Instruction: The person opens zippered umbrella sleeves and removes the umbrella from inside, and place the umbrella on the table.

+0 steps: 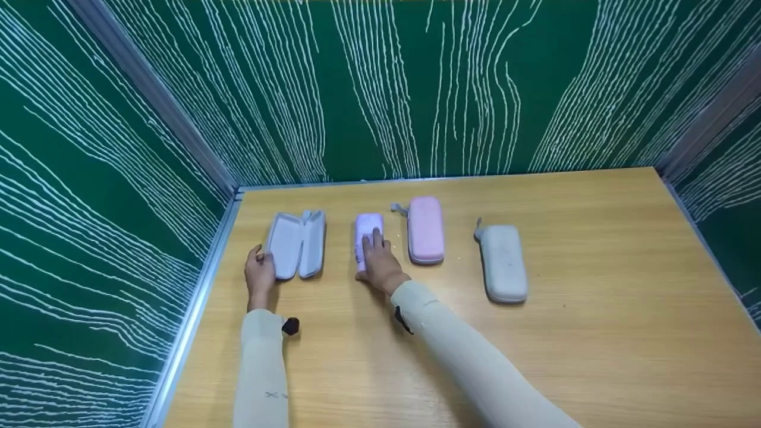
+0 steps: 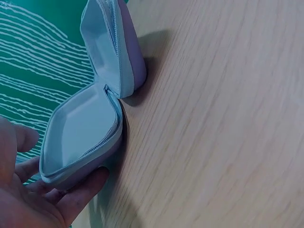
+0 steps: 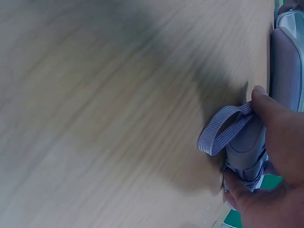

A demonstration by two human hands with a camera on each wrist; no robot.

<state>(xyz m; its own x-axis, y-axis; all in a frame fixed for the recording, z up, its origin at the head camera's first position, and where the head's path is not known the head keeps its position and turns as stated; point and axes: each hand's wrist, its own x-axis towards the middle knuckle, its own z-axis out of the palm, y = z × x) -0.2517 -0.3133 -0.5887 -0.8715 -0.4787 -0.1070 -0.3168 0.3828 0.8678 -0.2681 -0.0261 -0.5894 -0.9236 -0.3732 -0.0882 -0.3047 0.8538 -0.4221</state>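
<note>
On the left lies a lavender zip case [image 1: 286, 245], unzipped and spread flat with its pale lining facing up. My left hand [image 1: 260, 278] holds its outer left edge; in the left wrist view the fingers curve along the case wall [image 2: 80, 178] and the thumb stands off above the rim. Right of the case is a lavender folded umbrella [image 1: 369, 222], lying lengthwise on the table. My right hand [image 1: 382, 261] grips its near part from above, thumb on one side and fingers on the other. A looped wrist strap [image 3: 213, 134] sticks out of the umbrella's near end.
A pink zip case [image 1: 426, 230], closed, lies just right of the umbrella. Farther right is a closed grey zip case [image 1: 504, 263]. Green walls [image 1: 368, 89] with white wavy lines border the wooden table [image 1: 612, 255] at the back and sides.
</note>
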